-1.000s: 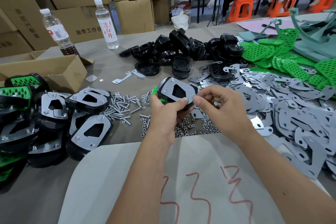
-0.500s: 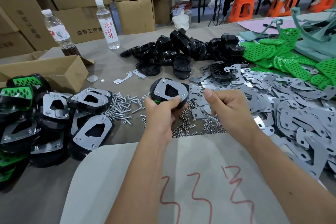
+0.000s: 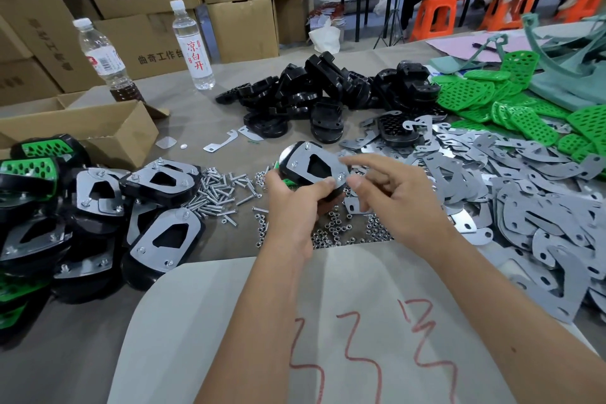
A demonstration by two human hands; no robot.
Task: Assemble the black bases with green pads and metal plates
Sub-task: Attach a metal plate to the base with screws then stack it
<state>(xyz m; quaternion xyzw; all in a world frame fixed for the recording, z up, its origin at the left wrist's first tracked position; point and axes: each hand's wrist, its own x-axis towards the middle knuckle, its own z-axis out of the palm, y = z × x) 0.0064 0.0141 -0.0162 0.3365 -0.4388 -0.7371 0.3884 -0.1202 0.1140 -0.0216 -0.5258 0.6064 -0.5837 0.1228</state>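
A plated black base (image 3: 313, 170) is gripped by the left hand (image 3: 296, 203) while a corner nut (image 3: 341, 176) is pinched by the right hand (image 3: 398, 198).

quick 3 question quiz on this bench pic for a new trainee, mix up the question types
1. True or false: the left hand holds a black base with a metal plate on top.
2. Which loose parts lie at the far right of the table? A) green pads B) water bottles C) cardboard boxes
3. Fill in: on the table just left of the held base lies a heap of silver ____.

Key: 1 true; 2 A; 3 screws. The right hand brings its thumb and forefinger to the plate's near corner, where a small fastener sits.
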